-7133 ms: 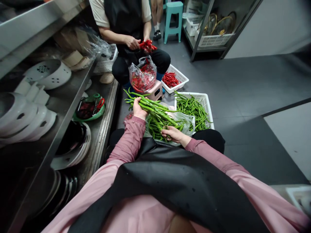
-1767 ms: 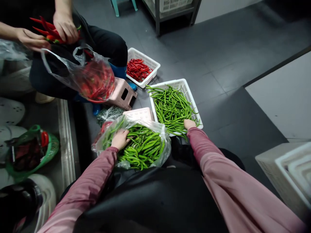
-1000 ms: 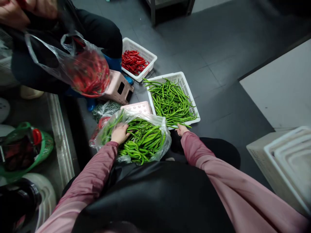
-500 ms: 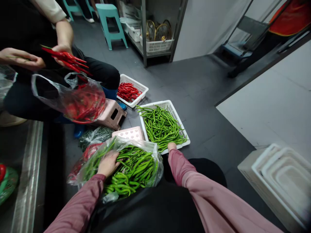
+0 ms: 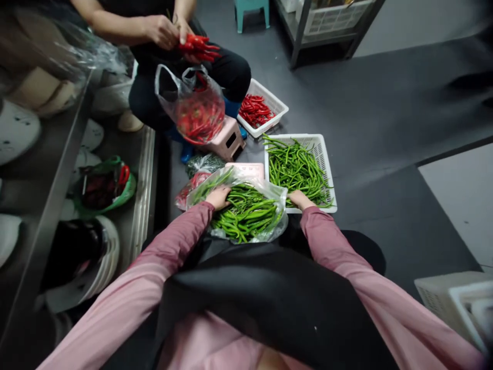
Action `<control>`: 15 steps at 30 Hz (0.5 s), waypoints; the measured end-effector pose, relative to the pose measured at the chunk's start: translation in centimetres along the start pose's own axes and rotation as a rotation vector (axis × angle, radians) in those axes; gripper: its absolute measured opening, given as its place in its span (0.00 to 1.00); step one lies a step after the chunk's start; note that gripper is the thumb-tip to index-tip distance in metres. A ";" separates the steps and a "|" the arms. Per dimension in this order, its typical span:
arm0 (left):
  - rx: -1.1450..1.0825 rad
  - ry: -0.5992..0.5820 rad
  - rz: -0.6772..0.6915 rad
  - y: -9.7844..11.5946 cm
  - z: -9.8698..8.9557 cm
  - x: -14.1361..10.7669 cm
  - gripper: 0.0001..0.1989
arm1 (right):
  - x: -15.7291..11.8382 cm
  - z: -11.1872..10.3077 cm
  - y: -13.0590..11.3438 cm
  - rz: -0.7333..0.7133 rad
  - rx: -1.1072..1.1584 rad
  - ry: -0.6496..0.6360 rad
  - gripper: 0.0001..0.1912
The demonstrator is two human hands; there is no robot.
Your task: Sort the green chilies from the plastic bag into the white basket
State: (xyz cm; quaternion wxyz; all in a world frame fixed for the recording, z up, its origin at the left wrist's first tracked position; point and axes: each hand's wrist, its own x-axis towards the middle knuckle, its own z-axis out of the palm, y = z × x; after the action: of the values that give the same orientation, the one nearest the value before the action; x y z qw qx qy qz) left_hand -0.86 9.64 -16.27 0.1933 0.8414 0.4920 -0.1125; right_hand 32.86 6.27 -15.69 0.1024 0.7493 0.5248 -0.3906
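My left hand (image 5: 219, 198) reaches into a clear plastic bag (image 5: 282, 194) heaped with long green chili peppers (image 5: 250, 216). Its fingers curl over the peppers at the bag's left side, with the fingertips partly hidden among them. My right hand (image 5: 300, 199) is closed at the near left corner of a white plastic basket (image 5: 328, 174), close to the bag's right edge. What its fingers hold, if anything, is too small to make out. Inside the basket lies a loose pile of green chili peppers (image 5: 295, 167).
Opposite, a person (image 5: 162, 31) handles red chili peppers (image 5: 198, 47) above a bag of red peppers (image 5: 200, 121) on a pink stool (image 5: 227, 139). A white basket of red chilies (image 5: 283, 109) stands behind mine. Metal shelving (image 5: 148, 190) runs along the left.
The view has swung left and down, showing more shelving. My right hand has turned toward the bag side of the basket; my left stays in the bag. The other person's hands have come together.
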 end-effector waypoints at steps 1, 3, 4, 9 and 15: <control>-0.022 -0.008 0.008 0.1 -0.4 -0.5 0.26 | -0.8 0.5 -0.3 -0.025 -0.016 -0.034 0.15; -0.050 0.000 0.029 0.5 -1.3 -2.0 0.33 | -2.8 1.1 -0.2 -0.075 -0.072 -0.062 0.14; -0.054 0.018 0.039 0.7 -1.8 -3.1 0.35 | -3.9 1.3 0.1 -0.082 -0.109 -0.057 0.15; -0.033 0.052 0.055 1.7 -2.9 -9.8 0.22 | -9.1 2.7 1.8 -0.108 0.006 -0.053 0.19; 0.043 0.103 -0.313 0.0 -2.5 -10.9 0.46 | -9.5 7.3 -2.6 -0.158 0.233 0.141 0.18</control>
State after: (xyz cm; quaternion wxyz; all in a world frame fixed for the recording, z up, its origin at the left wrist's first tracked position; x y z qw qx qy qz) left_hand -6.22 2.18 -9.93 0.1301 0.7632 0.6237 -0.1083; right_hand 25.77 -3.45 -13.38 -0.0535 0.7382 0.5389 -0.4022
